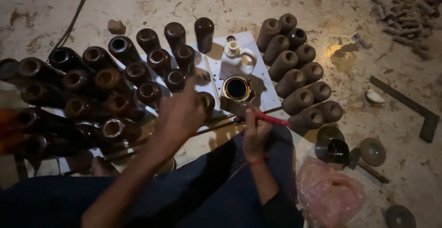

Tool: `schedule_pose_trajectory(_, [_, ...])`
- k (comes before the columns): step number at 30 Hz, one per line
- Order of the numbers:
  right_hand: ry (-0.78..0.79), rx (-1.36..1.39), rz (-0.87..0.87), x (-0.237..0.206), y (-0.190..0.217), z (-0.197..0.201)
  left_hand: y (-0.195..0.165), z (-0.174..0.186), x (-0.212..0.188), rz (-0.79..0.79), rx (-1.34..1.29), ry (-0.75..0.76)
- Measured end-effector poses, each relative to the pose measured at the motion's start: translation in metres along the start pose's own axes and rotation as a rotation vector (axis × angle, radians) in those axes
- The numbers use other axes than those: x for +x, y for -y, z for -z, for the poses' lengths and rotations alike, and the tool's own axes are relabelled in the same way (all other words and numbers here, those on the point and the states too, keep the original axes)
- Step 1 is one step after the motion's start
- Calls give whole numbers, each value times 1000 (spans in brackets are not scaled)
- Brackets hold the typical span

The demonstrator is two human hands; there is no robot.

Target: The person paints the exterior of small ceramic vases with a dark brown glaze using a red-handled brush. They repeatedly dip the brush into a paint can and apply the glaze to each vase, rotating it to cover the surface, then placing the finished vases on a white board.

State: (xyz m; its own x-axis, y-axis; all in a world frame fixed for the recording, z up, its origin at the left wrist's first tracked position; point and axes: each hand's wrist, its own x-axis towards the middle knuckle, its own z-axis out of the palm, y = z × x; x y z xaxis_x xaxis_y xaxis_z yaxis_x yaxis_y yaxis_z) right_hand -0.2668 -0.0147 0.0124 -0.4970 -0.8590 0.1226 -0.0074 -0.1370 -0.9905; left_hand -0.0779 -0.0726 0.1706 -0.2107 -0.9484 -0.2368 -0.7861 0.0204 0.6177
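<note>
My right hand [254, 133] grips a flat paintbrush with a red handle [271, 119]; its bristles [230, 104] lie beside an open tin of dark paint [237, 88]. My left hand [180, 113] reaches forward and rests on a dark glossy clay cup [208, 101], fingers around it. Both sit on a pale board [267, 94]. Left of my hand stand several dark painted clay cups [108, 78]. On the right, several unpainted brown clay cups [294, 78] stand in rows.
A white plastic jug [239, 55] stands behind the tin. A pink plastic bag [327, 193], a small dark pot [332, 150], round lids [372, 151] and a metal square [414, 106] lie on the stained floor at right. A cable [73, 18] runs at upper left.
</note>
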Motion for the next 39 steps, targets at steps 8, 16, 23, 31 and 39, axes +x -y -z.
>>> schedule_pose_trajectory(8, [190, -427, 579, -24, 44, -23, 106, 0, -61, 332, -170, -53])
schedule_pose_trajectory(16, [341, -426, 728, -53, 72, -39, 205, -60, -106, 228, -621, -248])
schedule_pose_trajectory(23, [240, -573, 724, -31, 69, -46, 184, -59, -103, 235, -521, -150])
schedule_pose_trajectory(31, [402, -659, 695, -25, 68, -64, 176, -56, -104, 278, -367, -21])
schedule_pose_trajectory(39, [428, -703, 767, -24, 53, -59, 173, -57, -106, 286, -341, 16])
